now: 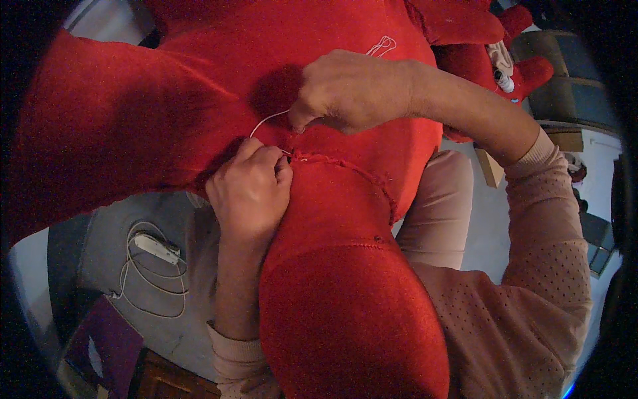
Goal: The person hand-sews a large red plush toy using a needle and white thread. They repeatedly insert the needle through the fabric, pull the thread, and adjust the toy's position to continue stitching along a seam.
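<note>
A large stuffed red plush figure [352,306] lies across my lap, and a gathered seam [345,165] runs over it. My left hand [249,186] is closed at the left end of this seam, its fingertips pinching the red fabric. Above it, my right hand [359,93] is closed in a pinch with the knuckles up. White thread [266,121] arcs from the right fingertips to the left fingers. A looped length of white thread [383,45] shows past the back of the right hand. Whether a needle sits in the right fingers is hidden.
At lower left, a white power strip [156,247] lies on the grey floor with its cable coiled around it. Near it are a purple object [109,346] and a brown wooden piece [169,379]. More red plush parts [531,73] and a small white bottle [504,81] are at upper right.
</note>
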`<state>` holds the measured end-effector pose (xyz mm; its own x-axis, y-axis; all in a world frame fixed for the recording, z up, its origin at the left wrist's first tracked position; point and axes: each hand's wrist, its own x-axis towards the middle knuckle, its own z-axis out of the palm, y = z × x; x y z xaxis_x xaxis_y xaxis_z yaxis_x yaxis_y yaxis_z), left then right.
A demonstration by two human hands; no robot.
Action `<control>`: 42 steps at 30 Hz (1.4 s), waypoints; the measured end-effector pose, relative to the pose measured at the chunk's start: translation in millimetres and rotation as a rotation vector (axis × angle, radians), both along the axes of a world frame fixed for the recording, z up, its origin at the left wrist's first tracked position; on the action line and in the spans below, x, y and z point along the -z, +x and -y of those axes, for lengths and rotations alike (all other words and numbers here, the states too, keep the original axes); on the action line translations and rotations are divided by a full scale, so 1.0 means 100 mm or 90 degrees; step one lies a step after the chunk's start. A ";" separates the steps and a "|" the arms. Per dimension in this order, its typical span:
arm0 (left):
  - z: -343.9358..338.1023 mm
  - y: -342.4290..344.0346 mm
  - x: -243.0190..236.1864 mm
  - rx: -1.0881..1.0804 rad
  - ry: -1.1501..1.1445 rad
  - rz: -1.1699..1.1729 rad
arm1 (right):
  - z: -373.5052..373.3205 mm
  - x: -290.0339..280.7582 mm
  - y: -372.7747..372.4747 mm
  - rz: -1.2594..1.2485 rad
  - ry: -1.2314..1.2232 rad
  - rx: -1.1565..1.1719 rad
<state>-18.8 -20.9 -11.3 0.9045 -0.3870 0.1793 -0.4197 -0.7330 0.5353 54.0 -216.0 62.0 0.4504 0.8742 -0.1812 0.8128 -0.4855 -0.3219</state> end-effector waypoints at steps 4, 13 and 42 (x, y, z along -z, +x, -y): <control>-0.01 0.00 0.04 -0.005 -0.021 0.004 | -0.02 0.03 0.02 -0.014 -0.024 0.006; -0.03 0.01 0.03 0.008 -0.050 0.001 | -0.08 0.00 -0.02 0.030 0.000 -0.030; -0.07 0.04 0.03 0.041 -0.074 0.002 | 0.00 0.31 0.08 -0.153 0.135 -0.044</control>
